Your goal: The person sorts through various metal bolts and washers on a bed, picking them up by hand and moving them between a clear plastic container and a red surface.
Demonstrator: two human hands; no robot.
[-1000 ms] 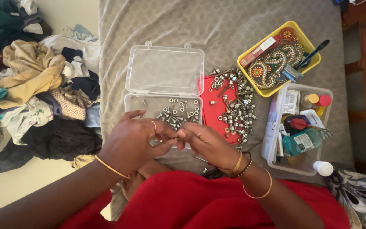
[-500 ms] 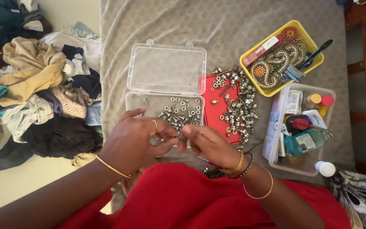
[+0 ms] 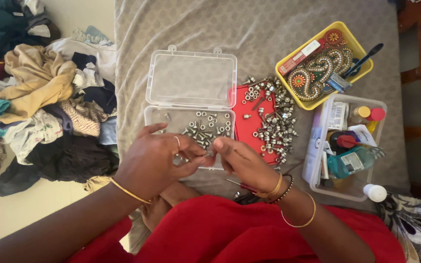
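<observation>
My left hand (image 3: pixel 154 160) and my right hand (image 3: pixel 242 163) meet fingertip to fingertip over the front edge of a clear plastic box (image 3: pixel 159 117). Between the fingertips they pinch a small metal bolt and nut (image 3: pixel 207 155). The box holds several silver nuts and bolts (image 3: pixel 205 127), and its lid (image 3: pixel 191 78) lies open behind it. To the right, a red mat (image 3: pixel 244 122) carries a pile of more loose nuts and bolts (image 3: pixel 276 122).
A yellow tray (image 3: pixel 288 61) with ornaments and a brush sits at the back right. A clear bin (image 3: pixel 313 160) of bottles stands at the right, a white bottle (image 3: pixel 375 193) beside it. A heap of clothes (image 3: pixel 40 97) lies on the floor to the left.
Both hands have shifted slightly up and right over the box edge, still pinching the small bolt; the fingers have turned a little.
</observation>
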